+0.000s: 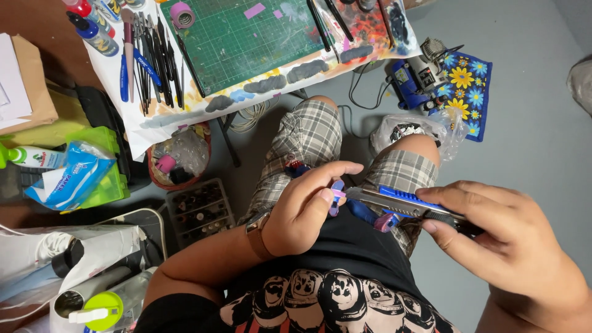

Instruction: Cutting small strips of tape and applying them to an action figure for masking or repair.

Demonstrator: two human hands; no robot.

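Low in the middle of the frame, over our lap, our left hand (pixel 305 206) is curled nearly shut, pinching a small purple part (pixel 337 196) between thumb and fingertips. Our right hand (pixel 505 237), at the lower right, is closed round the handle of a blue and grey knife (pixel 401 203), whose tip meets the part. A second, pink piece (pixel 386 222) shows just under the knife; we cannot tell if it touches anything or belongs to the part.

To trim well, we judge it best to keep the blade shallow, take thin shavings, steady the left wrist on the thigh, and keep the thumb out of the blade's line.

Counting what we can see: one knife, one part in the fingers, one pink piece. At the top of the frame lies one green mat (pixel 246 37) on the table, with one roll of tape (pixel 182 13) at its upper left corner and a row of brushes (pixel 151 58) left of it, perhaps ten; they overlap too much for a sure count. Below the table stand one basket (pixel 179 160) and one tray (pixel 200 209). At the upper right sits one blue compressor (pixel 410 80) beside one flowered cloth (pixel 468 92).
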